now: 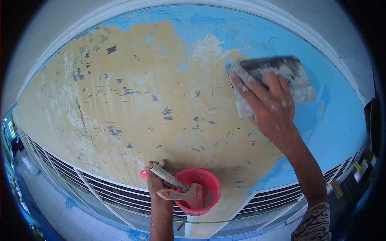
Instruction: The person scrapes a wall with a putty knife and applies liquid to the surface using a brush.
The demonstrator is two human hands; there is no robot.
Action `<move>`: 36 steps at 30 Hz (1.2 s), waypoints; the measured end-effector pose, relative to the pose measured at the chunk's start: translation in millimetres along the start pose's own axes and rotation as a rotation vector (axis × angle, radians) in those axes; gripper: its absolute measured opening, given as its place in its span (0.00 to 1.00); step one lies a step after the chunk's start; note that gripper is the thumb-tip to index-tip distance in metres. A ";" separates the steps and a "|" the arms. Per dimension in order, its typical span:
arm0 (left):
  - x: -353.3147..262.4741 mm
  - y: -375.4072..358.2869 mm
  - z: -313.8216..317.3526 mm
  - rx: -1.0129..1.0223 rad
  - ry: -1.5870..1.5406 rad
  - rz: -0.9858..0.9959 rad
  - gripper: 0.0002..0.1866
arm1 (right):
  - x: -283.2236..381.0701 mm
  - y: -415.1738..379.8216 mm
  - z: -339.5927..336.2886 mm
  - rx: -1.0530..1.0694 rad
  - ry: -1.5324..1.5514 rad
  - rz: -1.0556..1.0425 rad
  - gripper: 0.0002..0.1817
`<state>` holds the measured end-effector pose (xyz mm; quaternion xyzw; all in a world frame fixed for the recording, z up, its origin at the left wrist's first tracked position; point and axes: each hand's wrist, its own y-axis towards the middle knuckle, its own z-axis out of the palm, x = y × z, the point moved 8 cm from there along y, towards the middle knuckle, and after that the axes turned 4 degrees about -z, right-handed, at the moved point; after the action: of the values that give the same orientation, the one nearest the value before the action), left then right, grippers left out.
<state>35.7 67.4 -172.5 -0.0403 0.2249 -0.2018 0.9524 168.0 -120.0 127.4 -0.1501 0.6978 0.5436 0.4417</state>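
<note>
My right hand [273, 106] is pressed against the wall, its fingers gripping a flat grey rectangular tool [299, 82] smeared with white. The tool looks like a wide trowel blade; any handle is hidden under the hand. Low in the middle, my left hand [156, 182] is closed at the side of a small pink pot [217, 193], holding it against the wall. A flat paintbrush [177, 195] with a wooden handle leans in the pot, beside a grey, crusted round handle [163, 172]. The pot's contents are mostly hidden.
The wall [161, 72] is tan with dark scuffs and whitish streaks, and blue paint [337, 120] covers its top and right. A white moulding [116, 8] borders it above. White louvred grilles [108, 188] run below, with a tiled floor [72, 213] at lower left.
</note>
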 end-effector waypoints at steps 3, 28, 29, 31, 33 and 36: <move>-0.6 -2.7 0.2 -0.035 0.031 0.003 0.24 | 6.8 -1.8 3.2 0.001 -0.024 0.000 0.30; 1.9 -6.7 7.3 -0.089 -0.046 -0.010 0.24 | 1.2 29.4 5.4 -0.035 0.009 0.055 0.30; 2.4 -6.5 5.9 -0.094 -0.066 -0.006 0.24 | -4.1 36.1 4.5 -0.058 0.043 0.061 0.28; 0.9 -8.3 6.3 -0.091 -0.026 -0.012 0.24 | 6.9 17.8 0.7 -0.009 0.047 0.054 0.25; -2.3 -8.9 3.7 -0.087 0.005 -0.017 0.24 | 27.5 -12.6 -0.2 0.038 0.051 0.039 0.22; 1.0 -13.3 12.3 -0.071 -0.013 -0.020 0.25 | 32.3 -30.0 3.3 0.053 0.015 0.053 0.23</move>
<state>37.1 54.7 -159.7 -0.0775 0.2255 -0.2031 0.9497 172.0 -119.3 83.4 -0.1238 0.7190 0.5351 0.4259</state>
